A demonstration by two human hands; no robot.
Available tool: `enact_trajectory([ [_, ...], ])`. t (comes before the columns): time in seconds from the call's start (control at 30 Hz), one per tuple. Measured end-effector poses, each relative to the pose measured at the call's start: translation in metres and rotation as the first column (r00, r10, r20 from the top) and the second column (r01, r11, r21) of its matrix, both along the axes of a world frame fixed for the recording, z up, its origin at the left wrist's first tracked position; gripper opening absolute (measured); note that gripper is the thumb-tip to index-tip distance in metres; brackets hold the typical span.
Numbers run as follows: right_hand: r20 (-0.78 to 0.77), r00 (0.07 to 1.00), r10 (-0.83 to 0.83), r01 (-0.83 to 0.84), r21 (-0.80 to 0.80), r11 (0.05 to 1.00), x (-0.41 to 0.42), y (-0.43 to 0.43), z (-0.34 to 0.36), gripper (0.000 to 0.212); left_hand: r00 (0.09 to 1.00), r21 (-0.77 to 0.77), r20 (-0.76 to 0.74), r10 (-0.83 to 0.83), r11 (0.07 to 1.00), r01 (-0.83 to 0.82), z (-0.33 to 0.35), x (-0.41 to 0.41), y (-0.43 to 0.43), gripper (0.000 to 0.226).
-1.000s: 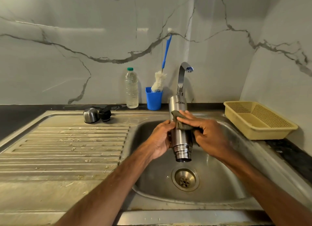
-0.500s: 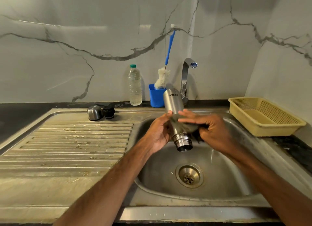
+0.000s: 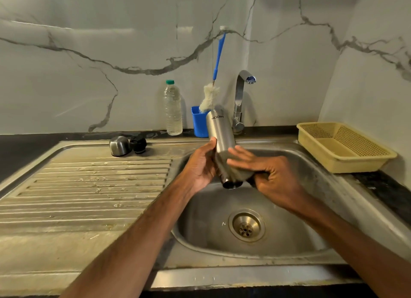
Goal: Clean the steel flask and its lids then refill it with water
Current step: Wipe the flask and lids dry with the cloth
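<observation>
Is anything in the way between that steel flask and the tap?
Nothing visible. The flask, gripped by the left hand with the right hand pressing a cloth on it, hangs mouth-down just before the tap.

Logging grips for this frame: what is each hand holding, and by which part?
Left hand grips the inverted steel flask mid-body; right hand holds a pad against its neck.
</observation>
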State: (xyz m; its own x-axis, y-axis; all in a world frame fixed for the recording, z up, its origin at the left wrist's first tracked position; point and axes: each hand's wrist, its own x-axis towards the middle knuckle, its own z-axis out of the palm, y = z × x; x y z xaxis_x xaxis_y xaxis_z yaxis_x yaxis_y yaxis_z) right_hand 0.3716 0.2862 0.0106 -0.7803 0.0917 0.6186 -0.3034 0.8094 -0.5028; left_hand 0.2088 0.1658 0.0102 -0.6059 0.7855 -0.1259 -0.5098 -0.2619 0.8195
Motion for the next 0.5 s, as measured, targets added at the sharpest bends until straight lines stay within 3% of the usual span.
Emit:
enact_trajectory([
  [0.13,-0.011,0.981,0.192,-0.190,0.108,0.976,0.000,-0.008,-0.002,0.059,0.999,-0.011,0.013,0.040,0.999,-0.040,0.002,-0.008,-0.007,0.049],
  [0.23,-0.077,0.997,0.024,-0.031,-0.081,0.996,0.005,0.000,0.003,0.051,0.996,0.073,0.076,0.053,0.996,-0.059,0.006,-0.009,-0.008,0.052],
  [0.3,-0.088,0.988,-0.125,0.112,-0.140,0.984,0.007,0.002,0.001,0.062,0.993,0.109,0.105,0.051,0.992,-0.062,0.007,-0.007,-0.007,0.052],
  [0.37,-0.114,0.987,-0.110,0.103,-0.068,0.992,0.004,-0.007,-0.002,0.068,0.994,0.115,0.099,0.048,0.992,-0.059,0.006,-0.004,-0.006,0.053],
  [0.5,-0.153,0.985,0.082,-0.054,0.184,0.981,-0.008,-0.016,-0.004,0.066,0.995,0.087,0.095,0.028,0.996,-0.036,0.007,-0.003,-0.008,0.060],
])
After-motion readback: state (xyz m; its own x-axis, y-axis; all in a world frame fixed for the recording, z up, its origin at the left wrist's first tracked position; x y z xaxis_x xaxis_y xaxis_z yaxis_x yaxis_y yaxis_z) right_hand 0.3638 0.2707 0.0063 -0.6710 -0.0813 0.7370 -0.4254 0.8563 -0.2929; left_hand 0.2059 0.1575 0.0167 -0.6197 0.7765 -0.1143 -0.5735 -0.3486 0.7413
